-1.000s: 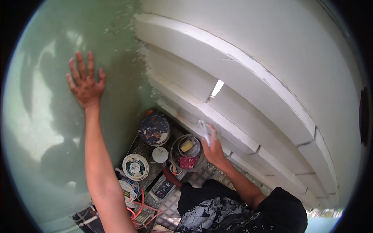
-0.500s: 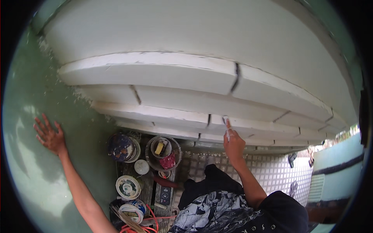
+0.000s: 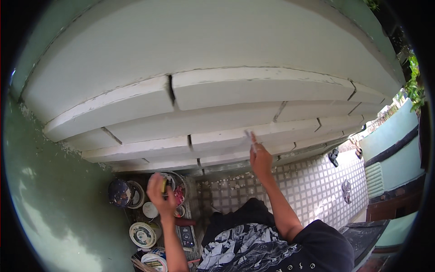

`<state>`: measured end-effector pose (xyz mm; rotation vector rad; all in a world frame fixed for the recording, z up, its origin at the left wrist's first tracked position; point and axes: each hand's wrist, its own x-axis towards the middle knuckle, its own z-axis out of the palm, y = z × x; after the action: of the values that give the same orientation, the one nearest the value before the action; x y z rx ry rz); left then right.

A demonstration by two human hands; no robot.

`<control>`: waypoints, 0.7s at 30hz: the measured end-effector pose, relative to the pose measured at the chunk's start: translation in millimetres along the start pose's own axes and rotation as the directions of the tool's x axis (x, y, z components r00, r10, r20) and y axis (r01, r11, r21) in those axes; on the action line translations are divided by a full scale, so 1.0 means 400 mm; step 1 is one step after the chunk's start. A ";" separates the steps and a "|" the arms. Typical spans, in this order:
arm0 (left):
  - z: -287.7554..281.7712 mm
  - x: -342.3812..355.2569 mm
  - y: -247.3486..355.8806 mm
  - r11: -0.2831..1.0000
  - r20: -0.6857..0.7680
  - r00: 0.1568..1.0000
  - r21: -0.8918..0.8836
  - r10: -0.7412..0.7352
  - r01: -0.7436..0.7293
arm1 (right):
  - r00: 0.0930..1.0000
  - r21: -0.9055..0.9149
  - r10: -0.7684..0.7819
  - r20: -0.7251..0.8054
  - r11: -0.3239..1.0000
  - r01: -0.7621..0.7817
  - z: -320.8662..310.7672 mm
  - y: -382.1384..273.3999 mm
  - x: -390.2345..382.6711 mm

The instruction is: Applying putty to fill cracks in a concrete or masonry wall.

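Note:
My right hand [image 3: 261, 161] grips a slim, pale-handled tool [image 3: 248, 134], its index finger stretched along it. The tool's tip is at a white ledge [image 3: 253, 130] of the stepped wall; blur hides whether it is a brush or a scraper, and whether it touches. My left hand [image 3: 163, 199] is raised over the bucket [image 3: 185, 177], thumb and fingers apart, with nothing visibly held. A yellow block [image 3: 164, 186] shows between thumb and fingers, seemingly inside the bucket. Beside it in the bucket lies something pink-red [image 3: 179, 196].
Paint-stained tubs, one dark-lidded [image 3: 120, 192] and one white-lidded [image 3: 143, 235], stand along the green wall [image 3: 50, 195]. A dark phone-like device [image 3: 186, 236] lies on the wooden bench. Dark gaps [image 3: 190, 143] cut the white ledges. Sandals [image 3: 333, 157] lie on the tiled floor [image 3: 299, 190].
My left hand has left the green wall and come right, over the bucket. My view has turned rightward. My right hand keeps the slim tool at the ledge, now further right along it.

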<state>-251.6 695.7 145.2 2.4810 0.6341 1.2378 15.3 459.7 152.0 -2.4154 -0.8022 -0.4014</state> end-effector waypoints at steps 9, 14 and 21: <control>0.233 -0.027 0.359 0.983 0.355 0.933 -0.183 0.060 0.007 | 0.979 0.072 0.130 -0.156 0.990 -0.120 -0.105 0.291 0.010; 0.389 0.020 0.571 0.980 0.395 0.907 -0.184 0.147 -0.078 | 0.982 0.097 0.105 -0.159 0.991 -0.090 -0.190 0.459 -0.011; 0.609 0.066 0.710 0.973 0.373 0.902 -0.004 0.215 -0.231 | 0.857 0.137 0.489 -0.165 0.872 -0.471 -0.256 0.836 -0.132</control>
<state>31.2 449.2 146.8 2.7791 0.2839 0.7868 171.9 152.4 73.0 -2.3370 -0.1104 -0.3798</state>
